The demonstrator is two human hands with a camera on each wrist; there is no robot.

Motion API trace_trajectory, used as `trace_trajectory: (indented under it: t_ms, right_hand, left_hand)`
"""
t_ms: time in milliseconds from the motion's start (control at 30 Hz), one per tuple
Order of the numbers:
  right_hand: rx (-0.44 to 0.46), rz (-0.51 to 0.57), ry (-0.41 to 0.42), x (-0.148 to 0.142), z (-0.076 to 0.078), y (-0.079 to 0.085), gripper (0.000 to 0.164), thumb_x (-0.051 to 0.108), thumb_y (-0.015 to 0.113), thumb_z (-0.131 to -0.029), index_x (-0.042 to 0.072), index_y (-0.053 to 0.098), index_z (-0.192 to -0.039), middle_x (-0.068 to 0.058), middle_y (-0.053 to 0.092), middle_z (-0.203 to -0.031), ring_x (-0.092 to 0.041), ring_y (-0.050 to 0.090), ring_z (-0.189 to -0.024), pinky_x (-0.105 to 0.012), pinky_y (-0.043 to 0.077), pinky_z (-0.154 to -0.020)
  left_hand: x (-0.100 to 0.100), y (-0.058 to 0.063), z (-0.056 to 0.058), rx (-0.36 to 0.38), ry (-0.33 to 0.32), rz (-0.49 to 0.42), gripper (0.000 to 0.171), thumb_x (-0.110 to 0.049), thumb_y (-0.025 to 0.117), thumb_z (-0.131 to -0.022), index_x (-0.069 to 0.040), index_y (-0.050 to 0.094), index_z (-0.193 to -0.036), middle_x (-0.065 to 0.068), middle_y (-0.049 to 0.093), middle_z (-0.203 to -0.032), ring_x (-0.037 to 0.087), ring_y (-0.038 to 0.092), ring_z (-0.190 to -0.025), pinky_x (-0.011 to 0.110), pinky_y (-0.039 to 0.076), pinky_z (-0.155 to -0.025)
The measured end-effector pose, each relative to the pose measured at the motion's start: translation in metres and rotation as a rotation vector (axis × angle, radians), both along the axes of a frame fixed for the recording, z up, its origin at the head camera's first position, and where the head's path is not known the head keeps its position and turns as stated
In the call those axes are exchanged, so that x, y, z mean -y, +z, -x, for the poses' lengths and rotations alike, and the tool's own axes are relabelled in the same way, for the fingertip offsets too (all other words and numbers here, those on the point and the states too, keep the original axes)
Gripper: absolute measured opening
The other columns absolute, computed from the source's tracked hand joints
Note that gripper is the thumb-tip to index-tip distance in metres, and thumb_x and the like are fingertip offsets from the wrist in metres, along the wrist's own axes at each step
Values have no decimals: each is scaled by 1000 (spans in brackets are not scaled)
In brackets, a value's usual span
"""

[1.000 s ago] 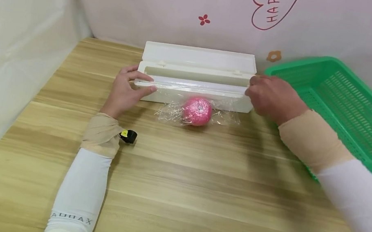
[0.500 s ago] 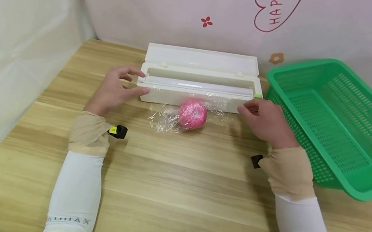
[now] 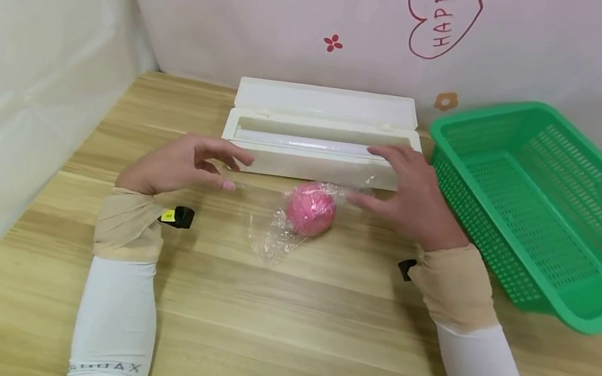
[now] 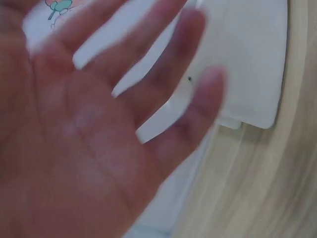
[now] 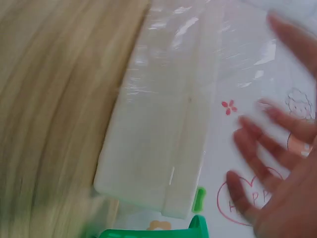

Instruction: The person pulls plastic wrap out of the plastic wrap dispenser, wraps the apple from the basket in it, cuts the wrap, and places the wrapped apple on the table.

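A pink round object (image 3: 310, 211), its kind unclear, lies on the table partly covered by clear cling film (image 3: 270, 240). Behind it stands a white cling film dispenser (image 3: 310, 168), lid up, with a film roll (image 3: 303, 143) inside. My left hand (image 3: 178, 163) hovers left of the film, fingers loosely bent, thumb tip near the film's left edge. On the other side, my right hand (image 3: 417, 198) has its fingers spread; its thumb points toward the film and its index finger overlaps the dispenser. Both wrist views show the left hand (image 4: 99, 134) and right hand (image 5: 287, 193) with fingers apart.
A green plastic basket (image 3: 567, 289) stands at the right of the wooden table (image 3: 297, 348). A small green piece (image 5: 199, 199) shows at the dispenser's end in the right wrist view. A printed white cloth (image 3: 236, 8) hangs behind.
My right hand left the dispenser's right end, moving down and inward. The left hand came off the left end and moved nearer. The pink object and film shifted toward me, away from the dispenser.
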State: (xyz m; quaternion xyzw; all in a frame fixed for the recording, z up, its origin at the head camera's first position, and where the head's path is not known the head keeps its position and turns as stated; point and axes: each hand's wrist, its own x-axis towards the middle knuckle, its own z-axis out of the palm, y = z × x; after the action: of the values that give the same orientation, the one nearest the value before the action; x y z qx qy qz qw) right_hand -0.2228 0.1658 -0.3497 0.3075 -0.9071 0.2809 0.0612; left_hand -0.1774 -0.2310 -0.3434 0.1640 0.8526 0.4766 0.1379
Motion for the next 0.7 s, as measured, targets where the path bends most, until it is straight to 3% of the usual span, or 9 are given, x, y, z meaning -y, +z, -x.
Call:
trace_trajectory:
  t_ms: [100, 167, 267, 433, 600, 700]
  right_hand:
    - [-121, -89, 154, 7, -3, 1, 97, 42, 98, -71, 9, 54, -152, -14, 51, -159, -37, 44, -147, -67, 33, -118]
    - [-136, -135, 215, 11, -9, 2, 100, 47, 99, -69, 14, 55, -151, -9, 52, -159, -34, 44, -148, -65, 32, -117]
    - [-146, -161, 254, 15, -15, 4, 94, 49, 99, -68, 18, 59, -147, -5, 59, -153, -31, 49, -144, -60, 35, -113]
    - [-208, -157, 259, 19, -16, -1, 83, 43, 99, -70, 16, 64, -140, -4, 68, -141, -29, 58, -135, -56, 41, -110]
    - [-295, -122, 283, 21, -10, -8, 76, 41, 100, -70, 14, 68, -134, -6, 71, -129, -27, 64, -120, -52, 50, -103]
    - [-318, -95, 307, 22, -8, -10, 69, 36, 100, -72, 13, 70, -129, -7, 71, -120, -25, 66, -108, -47, 56, -96]
  left_hand:
    - [-3, 8, -3, 35, -147, -15, 57, -14, 80, -94, -21, 62, -147, -2, 63, -150, 29, 56, -140, 45, 54, -109]
    - [-9, 15, -5, 43, -220, -8, 60, -14, 80, -93, -24, 60, -149, -4, 60, -153, 25, 54, -144, 54, 48, -116]
    - [-24, 27, -9, -9, -259, 66, 61, -23, 83, -91, -27, 60, -147, -5, 60, -152, 20, 55, -142, 57, 44, -119]
    - [-72, 35, -13, -209, -154, 273, 66, -41, 93, -80, -21, 67, -137, -1, 64, -139, 24, 58, -129, 50, 50, -110]
    - [-118, 24, -17, -471, -49, 534, 67, -51, 96, -71, -17, 72, -124, 7, 65, -116, 24, 61, -102, 41, 55, -86]
    - [-131, 16, -18, -561, -8, 611, 61, -49, 96, -72, -16, 71, -117, 4, 65, -105, 23, 62, -90, 37, 55, -76]
